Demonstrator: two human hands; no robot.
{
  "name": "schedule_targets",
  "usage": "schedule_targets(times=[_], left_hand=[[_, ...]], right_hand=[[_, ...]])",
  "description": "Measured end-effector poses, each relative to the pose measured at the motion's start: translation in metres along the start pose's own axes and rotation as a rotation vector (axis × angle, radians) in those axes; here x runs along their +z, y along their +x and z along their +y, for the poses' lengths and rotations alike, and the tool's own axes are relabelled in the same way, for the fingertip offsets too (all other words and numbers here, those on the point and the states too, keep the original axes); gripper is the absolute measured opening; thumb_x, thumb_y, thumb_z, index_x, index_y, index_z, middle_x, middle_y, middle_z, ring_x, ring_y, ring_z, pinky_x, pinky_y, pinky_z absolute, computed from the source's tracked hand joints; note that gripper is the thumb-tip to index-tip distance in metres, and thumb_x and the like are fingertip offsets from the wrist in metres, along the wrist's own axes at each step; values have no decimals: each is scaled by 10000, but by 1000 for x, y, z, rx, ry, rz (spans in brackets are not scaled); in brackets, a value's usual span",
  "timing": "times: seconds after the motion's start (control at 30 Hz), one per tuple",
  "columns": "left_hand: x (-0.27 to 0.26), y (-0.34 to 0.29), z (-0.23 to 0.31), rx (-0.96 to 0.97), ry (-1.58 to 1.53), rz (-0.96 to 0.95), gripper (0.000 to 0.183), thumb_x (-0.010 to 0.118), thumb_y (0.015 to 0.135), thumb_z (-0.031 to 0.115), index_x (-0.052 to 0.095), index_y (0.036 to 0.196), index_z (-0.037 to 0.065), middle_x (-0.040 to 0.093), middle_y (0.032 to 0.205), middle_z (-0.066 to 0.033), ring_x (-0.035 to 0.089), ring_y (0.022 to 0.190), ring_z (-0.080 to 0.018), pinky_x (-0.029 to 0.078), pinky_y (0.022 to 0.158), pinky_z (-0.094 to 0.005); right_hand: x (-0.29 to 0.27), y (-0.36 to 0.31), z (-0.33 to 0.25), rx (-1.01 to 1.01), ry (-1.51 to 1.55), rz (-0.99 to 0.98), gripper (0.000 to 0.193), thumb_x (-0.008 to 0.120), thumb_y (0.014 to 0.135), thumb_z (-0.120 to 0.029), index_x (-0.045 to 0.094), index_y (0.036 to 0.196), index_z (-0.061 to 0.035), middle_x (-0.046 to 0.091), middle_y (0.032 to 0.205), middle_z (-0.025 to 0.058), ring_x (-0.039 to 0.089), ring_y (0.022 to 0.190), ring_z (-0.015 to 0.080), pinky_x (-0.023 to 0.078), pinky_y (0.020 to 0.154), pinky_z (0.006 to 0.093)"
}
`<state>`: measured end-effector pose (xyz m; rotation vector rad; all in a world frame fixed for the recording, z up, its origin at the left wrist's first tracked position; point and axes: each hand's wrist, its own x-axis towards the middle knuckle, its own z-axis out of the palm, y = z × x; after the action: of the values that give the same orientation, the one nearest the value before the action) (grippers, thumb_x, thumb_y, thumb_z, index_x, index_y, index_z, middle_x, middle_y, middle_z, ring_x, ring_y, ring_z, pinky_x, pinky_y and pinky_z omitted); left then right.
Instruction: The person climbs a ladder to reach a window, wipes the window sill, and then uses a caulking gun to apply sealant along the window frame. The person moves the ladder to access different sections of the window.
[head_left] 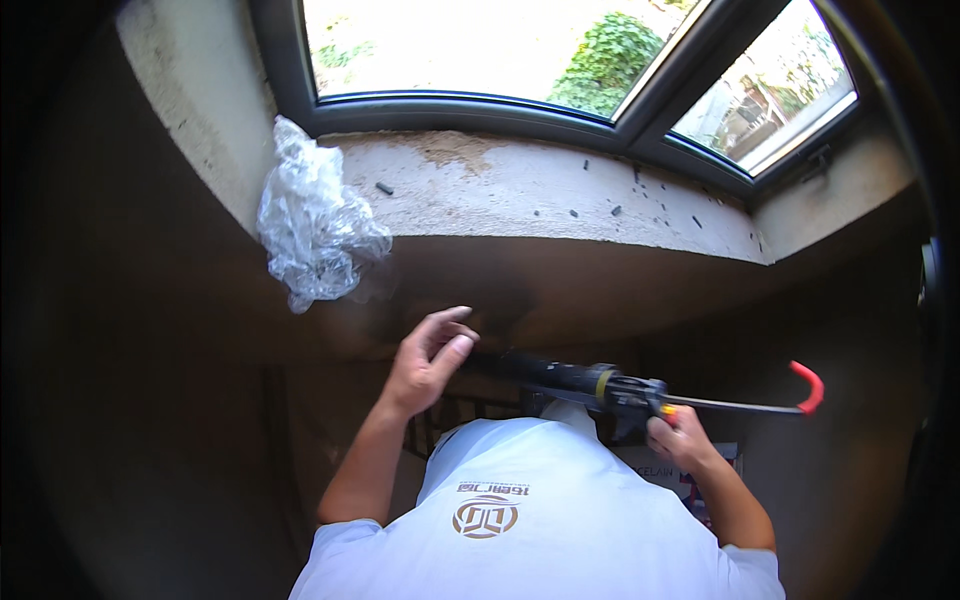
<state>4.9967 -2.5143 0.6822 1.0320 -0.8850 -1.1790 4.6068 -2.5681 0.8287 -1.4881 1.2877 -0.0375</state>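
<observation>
A black caulking gun [560, 374] lies level in front of my white shirt, its front end towards the left. Round its handle, by the yellow trigger, my right hand [682, 438] is closed. A metal rod with a red hooked end [808, 388] sticks out to the right beyond that hand. My left hand [425, 368] is raised near the gun's front end, its fingers bent but apart, with nothing visible in it. Dark shadow hides the gun's tip, so I cannot tell if the left fingers touch it.
Ahead is a pale windowsill [500, 205] with small dark scraps, below a dark grey window frame [470, 112]. Crumpled clear plastic wrapping [318, 220] hangs over the sill's left end. A printed box [725, 460] stands low behind my right forearm.
</observation>
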Motion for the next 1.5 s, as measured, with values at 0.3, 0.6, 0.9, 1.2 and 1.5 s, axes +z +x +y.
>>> schedule_targets(times=[0.3,0.6,0.9,1.2,1.5], left_hand=[[81,20,8,162,385,-589,865,737,893,458,385,1538,2,421,1524,-263,364,1459,-390,272,1210,-479],[90,19,-13,-124,-69,-166,307,559,1074,278,612,913,22,606,822,-20,542,762,-83,462,751,-254],[97,23,-38,-123,177,256,378,499,1102,280,561,810,48,492,705,22,404,640,-55,328,601,-241],[113,46,-58,-109,12,456,368,514,1097,312,482,804,91,395,651,48,348,568,-48,290,541,-229],[100,76,-61,-128,192,340,454,578,1064,296,441,668,122,416,592,58,314,504,-26,214,479,-233]], right_hand=[[84,152,50,-12,-349,-82,601,598,952,-611,787,1030,-46,748,866,172,724,817,284,538,770,402],[132,219,75,-48,-555,-275,928,573,771,-873,767,918,22,740,891,225,726,887,366,552,811,453],[145,250,108,91,-204,-392,851,609,869,-744,715,1191,37,724,1088,254,698,1036,368,524,935,427],[154,269,140,169,213,-582,556,700,888,-634,647,955,-85,572,795,5,550,729,131,461,666,303],[105,287,185,-23,-124,-13,701,620,924,-594,643,1309,-9,703,1189,201,648,1157,368,508,988,449]])
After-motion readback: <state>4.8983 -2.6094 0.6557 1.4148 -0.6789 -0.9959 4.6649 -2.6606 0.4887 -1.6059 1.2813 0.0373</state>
